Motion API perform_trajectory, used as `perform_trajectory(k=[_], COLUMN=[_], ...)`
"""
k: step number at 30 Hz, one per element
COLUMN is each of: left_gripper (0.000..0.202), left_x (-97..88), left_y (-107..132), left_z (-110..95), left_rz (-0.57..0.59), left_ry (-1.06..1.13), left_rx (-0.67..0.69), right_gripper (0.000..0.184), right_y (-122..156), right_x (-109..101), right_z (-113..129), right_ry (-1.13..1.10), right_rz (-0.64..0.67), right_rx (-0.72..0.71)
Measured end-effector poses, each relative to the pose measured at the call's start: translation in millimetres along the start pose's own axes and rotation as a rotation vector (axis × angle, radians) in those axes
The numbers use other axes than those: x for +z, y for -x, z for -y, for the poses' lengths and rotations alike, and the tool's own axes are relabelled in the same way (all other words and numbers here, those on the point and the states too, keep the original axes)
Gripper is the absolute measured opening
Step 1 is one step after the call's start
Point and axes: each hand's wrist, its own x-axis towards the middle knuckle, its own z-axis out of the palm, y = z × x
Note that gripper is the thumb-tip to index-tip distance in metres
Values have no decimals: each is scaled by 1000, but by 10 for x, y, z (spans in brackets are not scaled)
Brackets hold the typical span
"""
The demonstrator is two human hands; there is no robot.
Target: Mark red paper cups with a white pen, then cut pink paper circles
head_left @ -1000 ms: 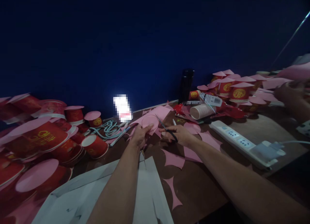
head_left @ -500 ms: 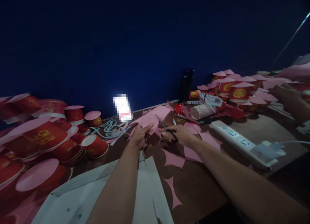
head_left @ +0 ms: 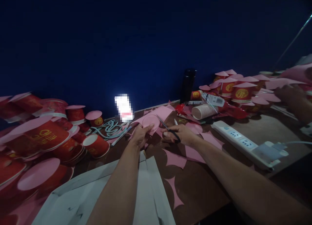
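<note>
My left hand [head_left: 140, 136] pinches the near edge of a pink paper sheet [head_left: 156, 118] with a circle drawn on it, held just above the brown table [head_left: 200, 182]. My right hand [head_left: 181, 134] is closed round the black handles of a pair of scissors [head_left: 167, 128]. The blades point up and left, into the paper beside the circle. Both forearms reach in from the bottom of the view.
Red paper cups with pink lids [head_left: 46, 137] pile up at the left and at the far right [head_left: 240, 92]. Pink offcuts [head_left: 174, 160], a white power strip [head_left: 240, 142], a pen [head_left: 120, 137], a cable coil [head_left: 109, 129], a black bottle [head_left: 188, 83] and white paper [head_left: 104, 192] lie around. Another person's arm [head_left: 296, 100] is at the right.
My hands, the paper and the scissors have barely shifted. The other person's arm at the right edge has moved slightly.
</note>
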Motion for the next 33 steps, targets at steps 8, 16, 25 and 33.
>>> perform_trajectory(k=[8, 16, 25, 33], left_gripper=[37, 28, 18, 24], left_x=[-29, -33, -122, -21], left_y=[-2, -4, 23, -25], left_z=[-16, -54, -140, -87], left_rz=[-15, -62, -13, -176], left_ry=[-4, 113, 178, 265], left_rx=[-16, -190, -339, -297], right_gripper=[46, 33, 36, 34], right_y=[11, -71, -75, -69], right_x=[-11, -29, -55, -36], right_z=[44, -191, -233, -227], right_ry=[54, 207, 383, 438], right_rz=[2, 4, -19, 31], right_rx=[3, -127, -175, -180])
